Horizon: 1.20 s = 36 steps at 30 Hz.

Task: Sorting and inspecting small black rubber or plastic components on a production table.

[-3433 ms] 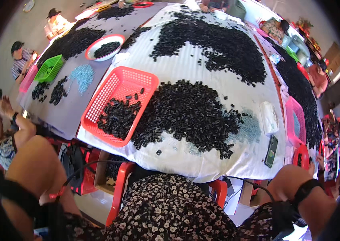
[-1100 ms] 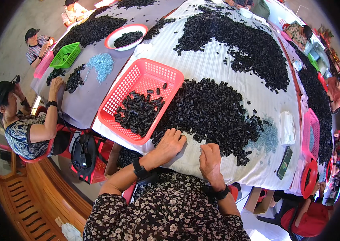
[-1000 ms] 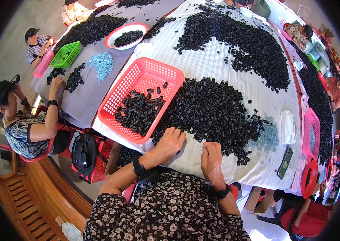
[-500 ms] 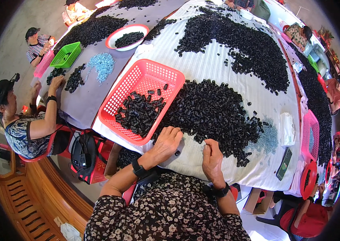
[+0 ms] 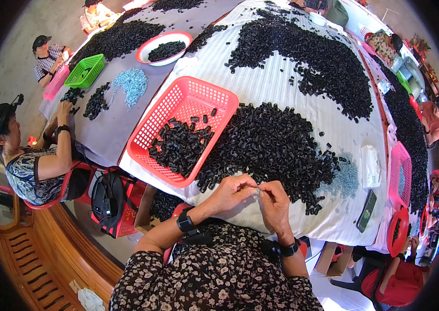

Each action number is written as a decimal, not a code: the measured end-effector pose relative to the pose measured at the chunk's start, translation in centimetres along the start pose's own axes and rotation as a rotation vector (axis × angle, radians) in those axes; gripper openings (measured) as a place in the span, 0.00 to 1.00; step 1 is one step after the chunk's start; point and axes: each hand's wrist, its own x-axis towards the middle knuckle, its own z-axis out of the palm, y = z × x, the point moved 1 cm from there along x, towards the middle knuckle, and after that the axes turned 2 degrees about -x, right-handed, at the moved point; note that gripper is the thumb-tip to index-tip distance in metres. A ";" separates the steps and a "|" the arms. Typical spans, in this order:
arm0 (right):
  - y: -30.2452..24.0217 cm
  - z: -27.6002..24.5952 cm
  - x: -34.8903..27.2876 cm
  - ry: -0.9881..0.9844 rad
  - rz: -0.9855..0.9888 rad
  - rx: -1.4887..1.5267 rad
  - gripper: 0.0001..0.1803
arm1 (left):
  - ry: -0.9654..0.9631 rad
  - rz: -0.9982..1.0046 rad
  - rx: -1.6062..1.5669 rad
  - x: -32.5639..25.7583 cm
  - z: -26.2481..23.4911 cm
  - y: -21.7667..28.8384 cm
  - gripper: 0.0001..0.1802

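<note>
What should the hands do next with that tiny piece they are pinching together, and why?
Probably finish joining it, then drop it into the red basket. The left hand and right hand meet fingertip to fingertip on a small piece, too small to make out, at the edge of the black pile. The basket, just to the left, already holds black pieces.

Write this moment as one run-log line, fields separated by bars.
left hand and right hand: fingertips together on a tiny part | beside heap of small black plastic pieces | red plastic basket to the left

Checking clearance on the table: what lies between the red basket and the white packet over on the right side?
In the head view, the big heap of black parts fills most of the stretch between the red basket and white packet, then pale blue bits.
</note>
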 end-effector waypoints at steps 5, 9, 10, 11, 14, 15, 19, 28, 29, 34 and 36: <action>0.2 0.1 -0.7 -0.013 0.101 0.059 0.08 | -0.037 -0.050 0.008 0.1 0.3 0.0 0.06; 0.6 0.2 -1.0 -0.011 0.123 0.143 0.10 | -0.088 -0.126 -0.194 0.1 0.5 0.7 0.05; 0.6 0.0 -0.9 -0.023 0.108 0.143 0.09 | -0.094 -0.130 -0.201 0.2 0.5 0.6 0.05; 0.4 -0.1 -0.9 -0.017 0.105 0.136 0.09 | -0.102 -0.133 -0.207 0.3 0.5 0.6 0.05; 0.0 -0.1 -1.0 -0.016 0.327 0.450 0.07 | -0.072 -0.112 -0.159 0.3 0.9 0.3 0.05; 0.2 -0.2 -0.9 -0.030 0.294 0.424 0.06 | -0.073 -0.115 -0.119 0.3 1.0 0.4 0.05; 0.1 -0.9 -0.5 -0.038 0.155 0.137 0.05 | 0.068 -0.047 0.127 0.0 1.5 1.1 0.11; -2.2 -1.7 2.2 0.044 -0.362 -0.478 0.07 | 0.070 0.376 0.689 0.5 -0.8 6.2 0.17; -4.4 -3.3 3.3 0.094 -0.406 -0.424 0.08 | 0.115 0.396 0.613 0.4 -2.4 9.4 0.17; -18.2 -14.9 9.0 0.284 -0.700 0.082 0.39 | -0.284 0.711 -0.304 -0.6 -9.1 29.5 0.28; -21.3 -14.6 10.4 0.489 -0.751 0.226 0.35 | -0.245 0.673 -0.242 0.9 -8.3 29.3 0.28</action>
